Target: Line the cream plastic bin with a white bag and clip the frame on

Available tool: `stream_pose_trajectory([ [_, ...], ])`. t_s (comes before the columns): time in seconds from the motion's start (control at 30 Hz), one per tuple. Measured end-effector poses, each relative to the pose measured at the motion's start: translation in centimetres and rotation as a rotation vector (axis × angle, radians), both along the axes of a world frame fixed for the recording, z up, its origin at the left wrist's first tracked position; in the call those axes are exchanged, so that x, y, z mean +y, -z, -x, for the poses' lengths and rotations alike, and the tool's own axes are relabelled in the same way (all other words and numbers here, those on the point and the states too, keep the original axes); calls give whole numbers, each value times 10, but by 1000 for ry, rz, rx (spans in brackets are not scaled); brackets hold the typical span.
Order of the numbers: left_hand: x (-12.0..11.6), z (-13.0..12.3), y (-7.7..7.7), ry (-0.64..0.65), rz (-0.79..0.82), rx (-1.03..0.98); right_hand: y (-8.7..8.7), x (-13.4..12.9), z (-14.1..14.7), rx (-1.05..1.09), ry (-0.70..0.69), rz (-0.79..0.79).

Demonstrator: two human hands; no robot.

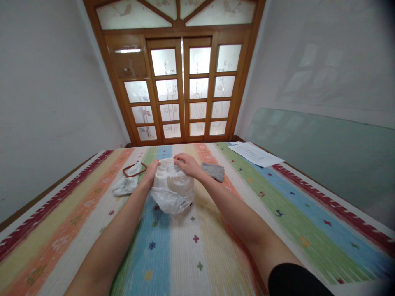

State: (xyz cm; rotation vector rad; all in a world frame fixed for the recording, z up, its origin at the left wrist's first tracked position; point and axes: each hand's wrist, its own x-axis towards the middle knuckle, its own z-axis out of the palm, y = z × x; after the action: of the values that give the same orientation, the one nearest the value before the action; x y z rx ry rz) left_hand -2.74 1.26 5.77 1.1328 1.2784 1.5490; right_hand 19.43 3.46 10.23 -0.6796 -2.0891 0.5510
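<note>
A crumpled white plastic bag (173,189) stands on the striped cloth in front of me, bulging around something rounded and pale that I cannot make out. My left hand (151,173) grips the bag's left side near the top, its fingers partly hidden by the plastic. At the upper right rim, my right hand (187,164) has its fingers closed on the bag's edge. Left of the bag lies a pale grey-white cloth item (125,187) with a brown angular frame (135,169) on it. Behind my right wrist sits a folded grey cloth (212,171).
A striped, patterned cloth (185,255) covers the wide surface. Printed paper sheets (256,154) lie at its far right. A greenish glass panel (321,152) leans along the right wall. Wooden doors with glass panes (182,90) stand beyond the far edge.
</note>
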Motion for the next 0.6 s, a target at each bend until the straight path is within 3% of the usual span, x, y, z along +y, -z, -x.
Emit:
stream_pose_trajectory([
  [0.37, -3, -3, -4, 29, 16, 4, 1, 0, 1, 3, 4, 15],
  [0.6, 0, -2, -2, -30, 17, 25, 3, 0, 2, 30, 9, 15],
])
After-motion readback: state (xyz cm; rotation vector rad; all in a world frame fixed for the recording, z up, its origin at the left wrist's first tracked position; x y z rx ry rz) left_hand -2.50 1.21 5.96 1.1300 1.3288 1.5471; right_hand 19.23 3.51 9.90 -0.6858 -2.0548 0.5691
